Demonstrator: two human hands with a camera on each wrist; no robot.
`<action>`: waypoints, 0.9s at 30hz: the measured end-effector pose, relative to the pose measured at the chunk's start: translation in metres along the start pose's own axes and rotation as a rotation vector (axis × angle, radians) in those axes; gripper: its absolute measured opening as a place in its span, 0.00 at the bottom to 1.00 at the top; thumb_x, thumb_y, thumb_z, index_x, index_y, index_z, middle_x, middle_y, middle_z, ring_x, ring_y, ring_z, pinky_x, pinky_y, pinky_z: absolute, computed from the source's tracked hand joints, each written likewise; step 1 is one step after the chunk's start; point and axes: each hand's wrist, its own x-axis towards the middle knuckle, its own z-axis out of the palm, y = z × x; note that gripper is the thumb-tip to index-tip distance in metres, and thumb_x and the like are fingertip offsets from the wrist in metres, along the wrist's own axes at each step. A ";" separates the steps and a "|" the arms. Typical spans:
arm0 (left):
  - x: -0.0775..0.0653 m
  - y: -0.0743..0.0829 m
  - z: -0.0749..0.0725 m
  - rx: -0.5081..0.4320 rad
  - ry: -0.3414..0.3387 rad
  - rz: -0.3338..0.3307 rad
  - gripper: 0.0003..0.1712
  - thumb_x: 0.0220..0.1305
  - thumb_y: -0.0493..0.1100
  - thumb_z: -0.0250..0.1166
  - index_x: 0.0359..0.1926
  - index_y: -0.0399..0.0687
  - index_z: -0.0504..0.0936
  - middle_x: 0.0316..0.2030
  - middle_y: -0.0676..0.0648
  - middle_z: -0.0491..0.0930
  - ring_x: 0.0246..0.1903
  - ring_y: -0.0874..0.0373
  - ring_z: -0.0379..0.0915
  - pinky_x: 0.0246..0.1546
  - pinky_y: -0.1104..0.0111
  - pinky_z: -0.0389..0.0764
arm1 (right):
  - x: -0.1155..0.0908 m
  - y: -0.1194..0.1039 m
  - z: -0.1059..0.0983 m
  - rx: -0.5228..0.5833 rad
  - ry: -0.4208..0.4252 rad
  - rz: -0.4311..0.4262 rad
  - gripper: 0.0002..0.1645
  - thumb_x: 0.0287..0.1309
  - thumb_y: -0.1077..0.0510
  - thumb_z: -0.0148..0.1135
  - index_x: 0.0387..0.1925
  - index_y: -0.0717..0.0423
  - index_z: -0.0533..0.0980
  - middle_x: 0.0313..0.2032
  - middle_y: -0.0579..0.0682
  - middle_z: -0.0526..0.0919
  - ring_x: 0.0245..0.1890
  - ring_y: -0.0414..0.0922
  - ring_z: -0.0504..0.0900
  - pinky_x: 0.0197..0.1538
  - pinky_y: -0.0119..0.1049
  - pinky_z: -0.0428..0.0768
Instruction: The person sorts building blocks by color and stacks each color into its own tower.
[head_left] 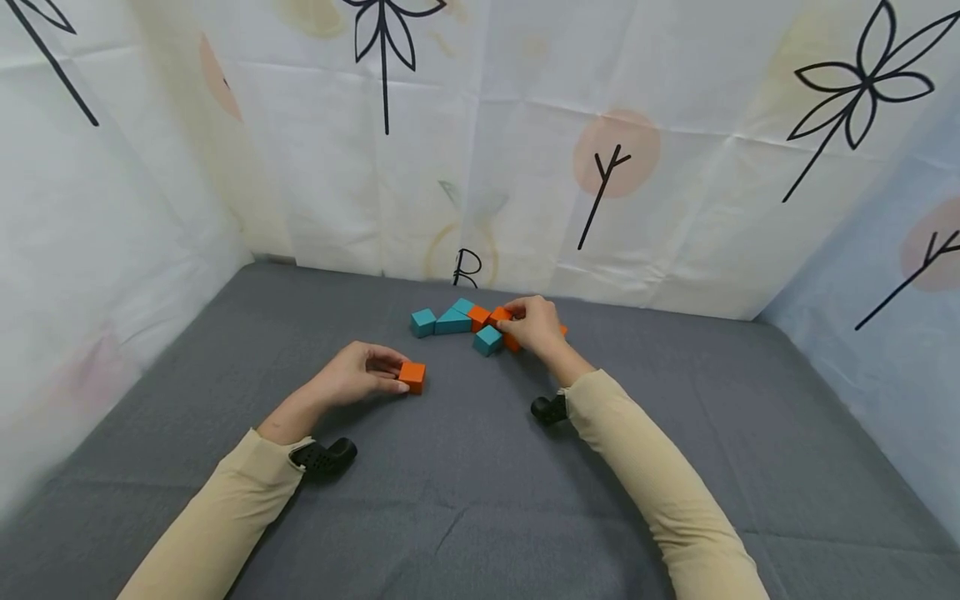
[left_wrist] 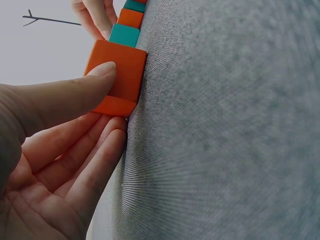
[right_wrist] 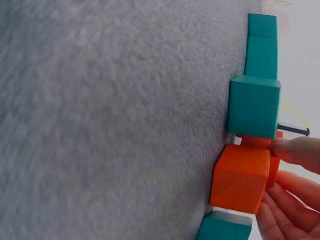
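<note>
My left hand pinches an orange cube by its side, apart from the other blocks. In the left wrist view the thumb lies on one face of this cube, low by the cloth. Farther back, my right hand reaches into a group of blocks and holds an orange block between thumb and fingers. The right wrist view shows that block partly hidden behind a nearer orange cube and a teal cube. A teal cube sits just in front of the right hand.
Left of the right hand stand a teal cube, a teal wedge and another orange block. An orange block peeks out beyond the right wrist. Grey cloth covers the table, with a printed white curtain behind.
</note>
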 end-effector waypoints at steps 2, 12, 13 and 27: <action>0.000 0.000 0.000 0.000 -0.001 -0.003 0.26 0.58 0.38 0.70 0.56 0.32 0.77 0.51 0.35 0.80 0.50 0.46 0.78 0.52 0.58 0.80 | -0.001 0.001 -0.002 0.009 0.005 0.000 0.22 0.59 0.56 0.65 0.55 0.58 0.79 0.51 0.56 0.82 0.51 0.51 0.78 0.51 0.42 0.80; -0.001 0.002 0.001 0.008 0.003 -0.010 0.26 0.57 0.39 0.70 0.56 0.33 0.77 0.50 0.35 0.80 0.50 0.46 0.79 0.52 0.58 0.80 | -0.007 0.003 -0.011 0.041 0.040 -0.042 0.22 0.59 0.55 0.66 0.55 0.57 0.78 0.51 0.56 0.81 0.52 0.51 0.78 0.51 0.42 0.80; -0.001 0.001 0.001 0.004 0.001 -0.011 0.26 0.57 0.38 0.70 0.56 0.33 0.77 0.50 0.35 0.80 0.50 0.46 0.79 0.51 0.58 0.80 | -0.009 0.003 -0.012 0.049 0.043 -0.046 0.23 0.59 0.55 0.66 0.55 0.57 0.78 0.51 0.56 0.81 0.52 0.52 0.78 0.51 0.43 0.80; -0.001 0.001 0.000 -0.006 0.004 -0.015 0.25 0.58 0.38 0.69 0.56 0.32 0.77 0.51 0.35 0.80 0.50 0.46 0.79 0.51 0.58 0.81 | -0.027 -0.004 -0.020 0.064 0.073 -0.173 0.23 0.57 0.53 0.68 0.53 0.56 0.79 0.52 0.56 0.82 0.52 0.54 0.79 0.53 0.45 0.79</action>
